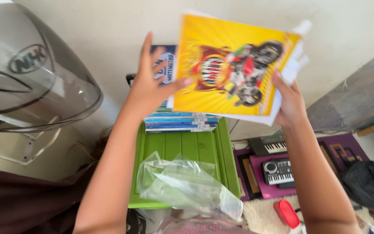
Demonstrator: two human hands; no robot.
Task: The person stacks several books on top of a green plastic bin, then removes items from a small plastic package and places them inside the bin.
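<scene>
Holding yellow book w/ both hands above back edge of green table: left hand fingers spread, thumb pinching left edge; right hand gripping right edge w/ papers. Likely mid-stacking; next, prob. lowering flat onto book stack at table's back edge.

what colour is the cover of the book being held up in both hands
Bright yellow, with a red and dark motorcycle drawing on the book; the head view shows it.
</scene>
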